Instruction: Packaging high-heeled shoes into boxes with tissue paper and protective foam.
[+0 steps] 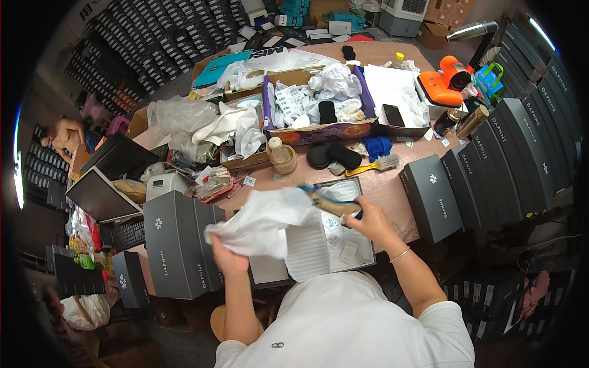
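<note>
My left hand point(230, 260) is closed on the near left corner of a soft white sheet point(267, 214), thin paper or cloth, slightly blurred. In my right hand point(372, 222) is a shoe point(334, 203) with a dark blue edge and a tan inside, gripped at one end and tilted over an open shoe box point(368, 260). The sheet's far edge meets the shoe's other end; whether they touch I cannot tell. Ribbed white packing paper point(308, 245) hangs over the box's left side. Small printed labels point(349, 251) lie inside the box.
Grey shoe boxes point(175, 245) stand to the left, and a row of more boxes point(432, 199) to the right. Beyond are a yellow-handled brush point(372, 165), a liquid bottle point(282, 156), a purple carton point(322, 132) of crumpled paper, a phone point(393, 115) and an orange device point(443, 86).
</note>
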### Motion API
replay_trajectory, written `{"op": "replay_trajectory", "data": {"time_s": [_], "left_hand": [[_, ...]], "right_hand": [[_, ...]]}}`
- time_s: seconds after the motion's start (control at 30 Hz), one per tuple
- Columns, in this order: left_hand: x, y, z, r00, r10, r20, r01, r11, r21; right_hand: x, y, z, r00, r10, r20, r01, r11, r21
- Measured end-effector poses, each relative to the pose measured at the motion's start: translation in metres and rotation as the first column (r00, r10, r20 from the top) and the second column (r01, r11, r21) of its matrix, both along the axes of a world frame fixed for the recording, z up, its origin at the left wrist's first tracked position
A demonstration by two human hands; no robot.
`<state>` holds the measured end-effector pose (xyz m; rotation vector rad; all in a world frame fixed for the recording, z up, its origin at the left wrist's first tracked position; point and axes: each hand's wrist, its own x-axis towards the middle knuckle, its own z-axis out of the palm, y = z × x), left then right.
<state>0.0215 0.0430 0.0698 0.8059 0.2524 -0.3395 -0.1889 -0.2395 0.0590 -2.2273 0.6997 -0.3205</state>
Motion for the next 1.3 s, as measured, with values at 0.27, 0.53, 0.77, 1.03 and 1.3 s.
{"op": "replay_trajectory", "data": {"time_s": [0.27,0.53,0.77,1.03,1.3], "left_hand": [[0.001,-0.005,-0.022,0.070,-0.989,-0.133,-0.377,-0.149,0.914],[-0.070,-0.101,-0.026,0.695,-0.713,-0.096,0.683,0.695,-0.224],[-0.088,-0.094,-0.017,0.743,-0.647,-0.170,0.658,0.753,0.007],[-0.083,-0.089,-0.014,0.713,-0.669,-0.210,0.688,0.725,0.029],[-0.091,-0.092,-0.014,0.698,-0.638,-0.323,0.676,0.736,0.007]], "right_hand": [[-0.012,0.006,-0.009,0.941,-0.333,0.064,-0.015,0.147,0.989],[0.000,0.071,0.047,0.947,0.294,0.133,-0.312,0.940,0.140],[0.015,0.075,0.012,0.965,0.246,0.085,-0.238,0.966,-0.097],[0.018,0.085,0.041,0.886,0.417,0.203,-0.388,0.906,-0.168],[0.014,0.099,0.019,0.897,0.387,0.214,-0.401,0.916,0.026]]}}
